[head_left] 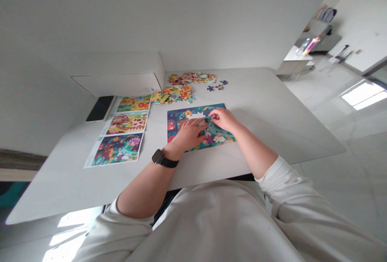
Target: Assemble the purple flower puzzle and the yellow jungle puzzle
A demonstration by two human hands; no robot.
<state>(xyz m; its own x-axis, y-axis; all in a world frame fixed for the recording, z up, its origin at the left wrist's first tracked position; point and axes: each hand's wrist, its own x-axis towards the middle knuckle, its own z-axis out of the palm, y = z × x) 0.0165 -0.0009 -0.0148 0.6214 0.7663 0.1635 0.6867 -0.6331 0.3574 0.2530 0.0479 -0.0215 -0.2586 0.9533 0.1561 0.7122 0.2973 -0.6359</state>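
Two bare hands meet over a puzzle on a white table (266, 105), the biggest thing in view. A white box (121, 77) sits at the far left of the table, with a dark phone (99, 109) just beside its near corner. Next to the phone lies a guide sheet (121, 133) with three colourful pictures in a column. The puzzle (178, 123), mostly assembled and dark blue, lies flat near the middle of the table, right of the sheet. Beyond it are heaps of loose pieces (181, 88), orange and pink ones in two clusters, and a few blue pieces (218, 85) slightly apart to the right.

The left hand (189, 133), with a black watch (161, 159) on its wrist, rests flat on the puzzle, fingers spread. The right hand (222, 119) touches the puzzle close by, fingertips curled down at one piece (208, 120); whether it is pinched or only pressed I cannot tell. The two hands' fingertips nearly touch.
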